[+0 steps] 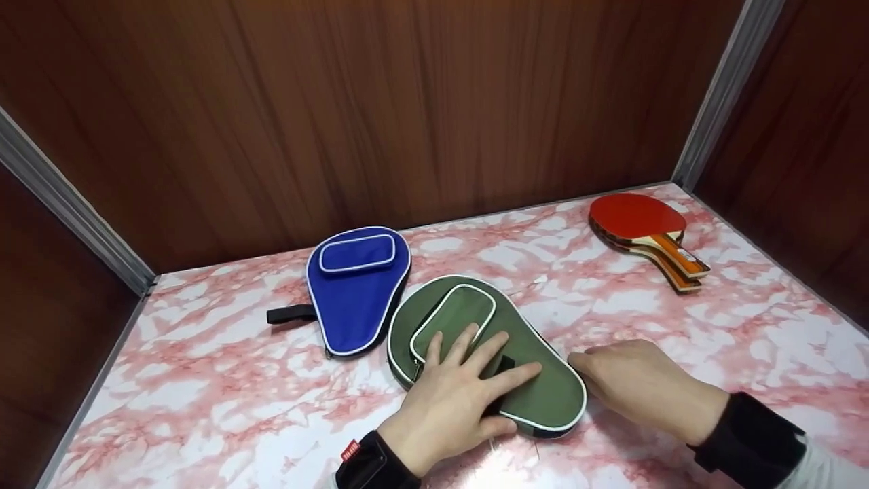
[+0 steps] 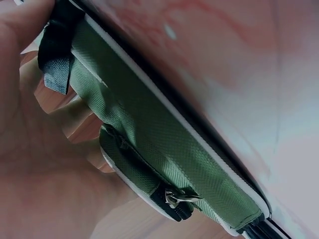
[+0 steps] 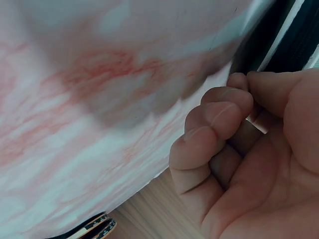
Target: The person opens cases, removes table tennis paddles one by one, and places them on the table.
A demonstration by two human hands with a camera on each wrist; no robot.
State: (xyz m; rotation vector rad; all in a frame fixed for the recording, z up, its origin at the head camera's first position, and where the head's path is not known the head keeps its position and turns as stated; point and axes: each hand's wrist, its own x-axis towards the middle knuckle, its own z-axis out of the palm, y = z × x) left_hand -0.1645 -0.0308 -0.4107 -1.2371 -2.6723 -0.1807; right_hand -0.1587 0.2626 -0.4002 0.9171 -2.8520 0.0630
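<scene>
A green paddle case (image 1: 543,397) with white piping lies flat on the pink marble tabletop (image 1: 204,380). My left hand (image 1: 468,370) lies flat on it, fingers spread and straight, over its pocket and a black strap (image 2: 57,55). The left wrist view shows the case's side (image 2: 164,139) and a zipper pull (image 2: 177,196). My right hand (image 1: 631,380) sits at the case's right edge with its fingers curled. In the right wrist view its fingertips (image 3: 239,82) meet the thumb at the case's dark edge (image 3: 259,50). What they pinch there is hidden.
A blue paddle case (image 1: 356,299) with a black strap lies just behind and left of the green one. Red table tennis paddles (image 1: 641,221) are stacked at the back right corner. Dark wooden walls close in the back and both sides.
</scene>
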